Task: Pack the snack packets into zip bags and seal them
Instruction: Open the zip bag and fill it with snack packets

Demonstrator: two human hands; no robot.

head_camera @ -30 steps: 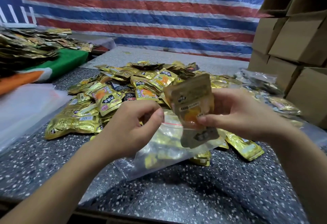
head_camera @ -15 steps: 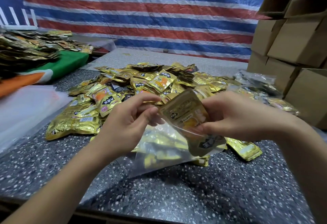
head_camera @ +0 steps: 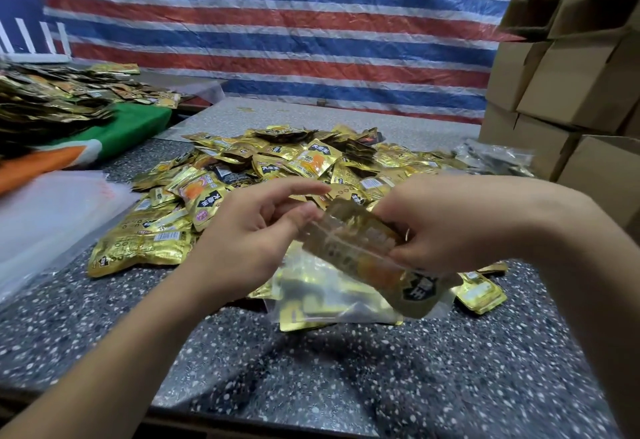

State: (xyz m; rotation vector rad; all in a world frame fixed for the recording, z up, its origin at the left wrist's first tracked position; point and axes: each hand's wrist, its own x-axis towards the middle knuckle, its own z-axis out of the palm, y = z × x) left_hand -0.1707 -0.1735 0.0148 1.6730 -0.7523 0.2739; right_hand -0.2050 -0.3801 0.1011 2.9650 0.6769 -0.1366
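Risk: the packets (head_camera: 372, 258) held in the right hand (head_camera: 446, 227) are only partly inside the zip bag (head_camera: 332, 295); judged from their tilt, they could snag on the bag mouth or slip out onto the surface (head_camera: 346, 379). The left hand (head_camera: 256, 230) pinches the bag's edge at its mouth, other fingers loosely spread; a weak pinch would let the mouth close. The bag hangs between both hands, just above the surface, with some packets already inside.

Count: two hands; one zip bag in work; the held stack's number cannot be told. One loose pile (head_camera: 277, 168) of packets too many to count. At least five boxes (head_camera: 568, 85) at right.
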